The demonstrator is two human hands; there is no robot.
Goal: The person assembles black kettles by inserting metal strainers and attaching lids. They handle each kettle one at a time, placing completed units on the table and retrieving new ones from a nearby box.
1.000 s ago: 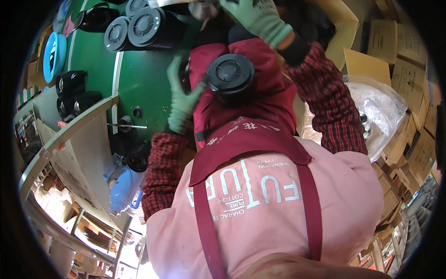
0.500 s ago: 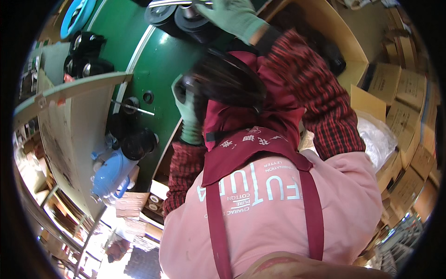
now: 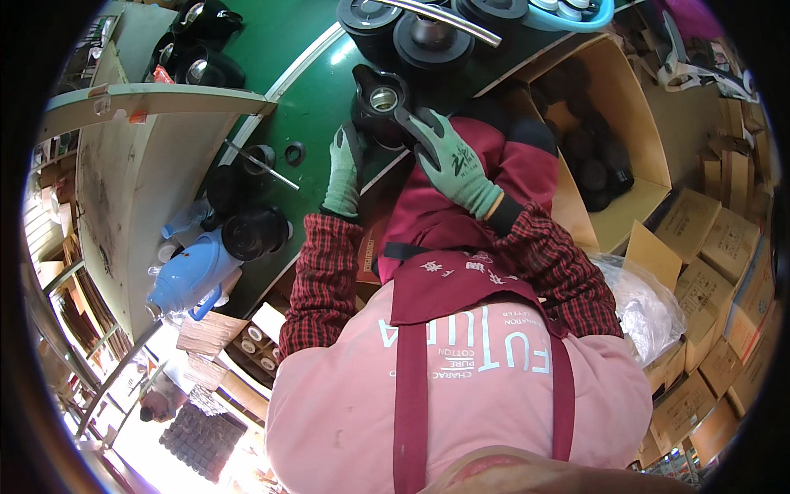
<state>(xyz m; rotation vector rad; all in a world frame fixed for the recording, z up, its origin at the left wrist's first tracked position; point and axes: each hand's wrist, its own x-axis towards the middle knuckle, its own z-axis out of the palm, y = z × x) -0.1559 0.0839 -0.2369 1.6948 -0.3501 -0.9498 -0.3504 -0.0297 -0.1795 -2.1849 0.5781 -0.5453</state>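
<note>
A black thermos jug [image 3: 380, 128] is upright at the near edge of the green table [image 3: 321, 107], its open mouth showing a shiny silver inside. My left hand [image 3: 344, 171], in a green glove with dark fingertips, is pressed along the jug's left side. From the right, my gloved right hand [image 3: 455, 165] grips the jug at its handle side; some of its fingers are hidden. Just beyond the jug sit several round black parts [image 3: 432, 53], with a metal bar [image 3: 451, 20] across them.
On the right is an open cardboard box [image 3: 650, 152] of dark round parts. A light blue basin [image 3: 607, 18] is at the far edge. To the left are a black ring [image 3: 295, 152], a thin rod [image 3: 276, 173], a light blue thermos [image 3: 191, 276] and more black jugs [image 3: 206, 67].
The blurred, tilted black jug has moved from above my lap onto the table edge, upright. My right hand has left the round black parts and come down to the jug.
</note>
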